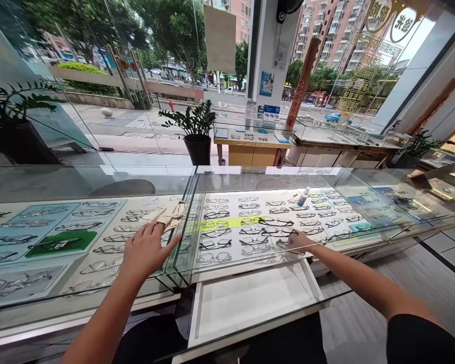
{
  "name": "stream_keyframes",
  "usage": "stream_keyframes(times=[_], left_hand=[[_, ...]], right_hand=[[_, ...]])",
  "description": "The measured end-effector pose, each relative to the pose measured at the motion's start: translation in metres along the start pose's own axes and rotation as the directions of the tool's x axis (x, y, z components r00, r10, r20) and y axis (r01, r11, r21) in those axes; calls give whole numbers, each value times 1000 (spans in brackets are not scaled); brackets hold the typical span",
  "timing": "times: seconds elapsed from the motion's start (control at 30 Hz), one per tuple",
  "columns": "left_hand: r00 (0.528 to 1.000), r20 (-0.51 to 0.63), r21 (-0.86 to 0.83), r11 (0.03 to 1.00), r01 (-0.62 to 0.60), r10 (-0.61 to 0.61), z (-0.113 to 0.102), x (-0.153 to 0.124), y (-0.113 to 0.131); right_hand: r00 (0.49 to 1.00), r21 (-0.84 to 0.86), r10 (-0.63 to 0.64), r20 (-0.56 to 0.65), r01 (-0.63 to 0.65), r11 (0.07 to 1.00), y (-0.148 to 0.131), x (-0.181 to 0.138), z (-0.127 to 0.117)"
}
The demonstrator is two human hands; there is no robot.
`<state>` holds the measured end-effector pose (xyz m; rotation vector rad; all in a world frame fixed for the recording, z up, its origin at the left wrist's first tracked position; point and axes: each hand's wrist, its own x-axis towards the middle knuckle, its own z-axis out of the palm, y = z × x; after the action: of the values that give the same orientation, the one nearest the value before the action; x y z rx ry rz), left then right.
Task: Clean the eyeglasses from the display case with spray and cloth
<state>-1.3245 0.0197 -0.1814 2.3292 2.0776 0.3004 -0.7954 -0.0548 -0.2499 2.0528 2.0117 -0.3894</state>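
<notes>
My left hand (pixel 146 248) lies flat on the glass top of the display case (pixel 98 177), fingers stretched toward a beige cloth (pixel 171 215) that rests just beyond the fingertips. My right hand (pixel 298 241) reaches inside the case among rows of spectacles; its fingers curl near a black-framed pair (pixel 275 222) on the tray (pixel 227 263), and I cannot make out whether they grip it. A small white spray bottle (pixel 304 196) lies on the glass farther back right. Below the right arm a white drawer (pixel 250 298) stands pulled out.
More glass counters (pixel 382 197) run to the right. A potted plant (pixel 197 131) and a wooden display table (pixel 250 146) stand beyond, in front of the shop window. Grey floor tiles (pixel 440 253) lie at right.
</notes>
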Motion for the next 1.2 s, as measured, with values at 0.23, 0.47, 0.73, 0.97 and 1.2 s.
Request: stream_keyframes(times=[0.23, 0.47, 0.73, 0.97, 1.2], left_hand=[[999, -37, -18, 999, -33, 32, 11, -1, -6], [998, -42, -17, 999, -41, 40, 11, -1, -5], [998, -38, -5, 999, -49, 49, 10, -2, -3], [996, -67, -12, 998, -55, 54, 15, -1, -6], [996, -85, -8, 999, -40, 39, 20, 2, -9]], right_hand=[[985, 93, -125, 119, 115, 989, -30, -48, 1], [871, 452, -480, 102, 389, 803, -78, -104, -50], [798, 455, -578, -171, 584, 672, -77, -98, -181], [899, -17, -376, -225, 383, 924, -60, -2, -200], [916, -113, -293, -275, 272, 956, -43, 60, -171]])
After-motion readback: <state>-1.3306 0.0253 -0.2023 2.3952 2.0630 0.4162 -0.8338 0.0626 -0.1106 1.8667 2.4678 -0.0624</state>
